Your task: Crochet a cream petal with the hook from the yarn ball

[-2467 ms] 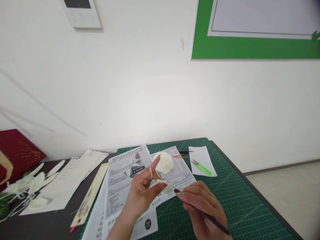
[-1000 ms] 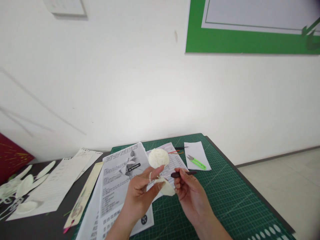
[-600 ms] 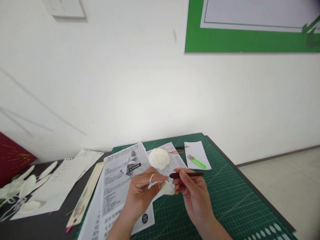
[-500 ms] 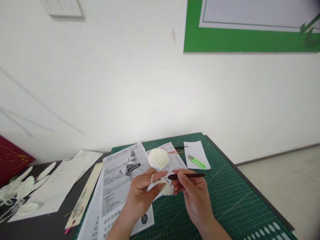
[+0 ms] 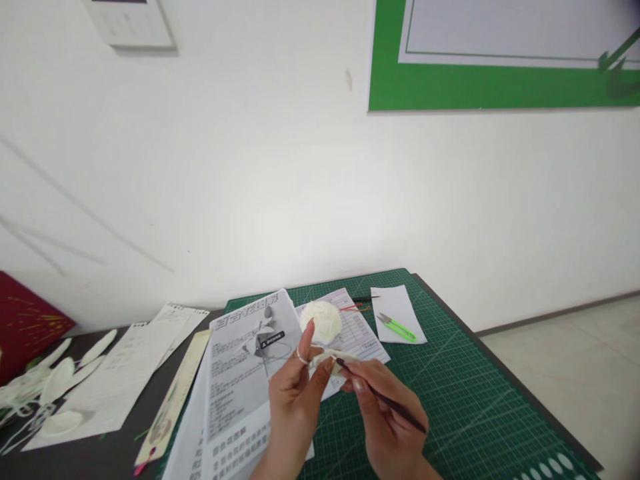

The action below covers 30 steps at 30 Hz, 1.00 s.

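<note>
Left fingers [image 5: 307, 339] pinching the white piece [image 5: 319, 359], right fingers [image 5: 373, 375] pinching the dark-handled tool [image 5: 396, 406] just beside them, we should hold the looped yarn [image 5: 301, 357] evenly taut.

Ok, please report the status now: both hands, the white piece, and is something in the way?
Left hand pinching the white piece. Right hand gripping dark-handled hook, tip at the piece. Nothing visibly blocking; yarn ball just beyond hands.
</note>
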Motion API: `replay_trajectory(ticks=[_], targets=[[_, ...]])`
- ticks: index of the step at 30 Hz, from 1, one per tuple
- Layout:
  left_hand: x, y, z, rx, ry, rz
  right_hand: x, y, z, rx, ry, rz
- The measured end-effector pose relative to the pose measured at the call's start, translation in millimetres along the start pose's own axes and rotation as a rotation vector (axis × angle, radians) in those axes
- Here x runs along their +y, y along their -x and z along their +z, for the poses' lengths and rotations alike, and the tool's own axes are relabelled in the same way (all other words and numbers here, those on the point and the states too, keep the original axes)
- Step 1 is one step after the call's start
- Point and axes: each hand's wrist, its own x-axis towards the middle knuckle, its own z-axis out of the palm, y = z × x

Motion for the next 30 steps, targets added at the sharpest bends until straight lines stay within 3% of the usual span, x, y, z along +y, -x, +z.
replay_trajectory(ticks=[3,6,11,16,25,30], targets=[[0.5,5.4,6.1,0.044,0.128,-0.027,-3.0,-0.8,-1.8,-0.114,0.038,-0.108],[6.3,7.7,11.9,0.038,0.32,-0.153,-4.9,-4.2,-2.7,-0.164,0.022,-0.146],[16.7,1.1,11.5,-0.024,0.428,-0.288,0.5,-7.1,1.8,-0.009,-0.25,0.092],[23.0,-3.6,7.6,-0.027,0.405,-0.289,2.6,-8.8,0.8,0.062,-0.444,0.282],[34.6,-2.4,0.7,-0.136,0.332,-0.286,-2.4,-13.6,-8.4,0.086,-0.501,0.404],[40.5,-3.2,-0.1,-0.136,0.325,-0.317,-3.8,-14.9,-10.1,0.124,-0.51,0.419]])
